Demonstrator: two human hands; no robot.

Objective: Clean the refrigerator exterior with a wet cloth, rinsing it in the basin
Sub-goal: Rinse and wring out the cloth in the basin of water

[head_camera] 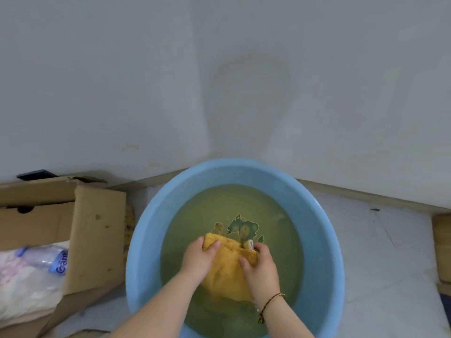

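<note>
I'm holding the soft yellow terry cloth (229, 267) in the murky water of the round blue plastic basin (324, 240), lower centre. Left hand (199, 258) and right hand (258, 264) are both gripping its top corners. Judging it waterlogged, heavy, floppy; bunching the middle should wring best.

walls (97, 81): grey, corner | floor (390, 240): pale tile | cardboard box (61, 215): left | light: dim

Both hands in the blue basin (324, 230): left hand (199, 258) and right hand (261, 267) grip the yellow cloth (228, 264) over murky greenish water (219, 208). An open cardboard box (95, 235) sits just beside the basin's left rim.
</note>
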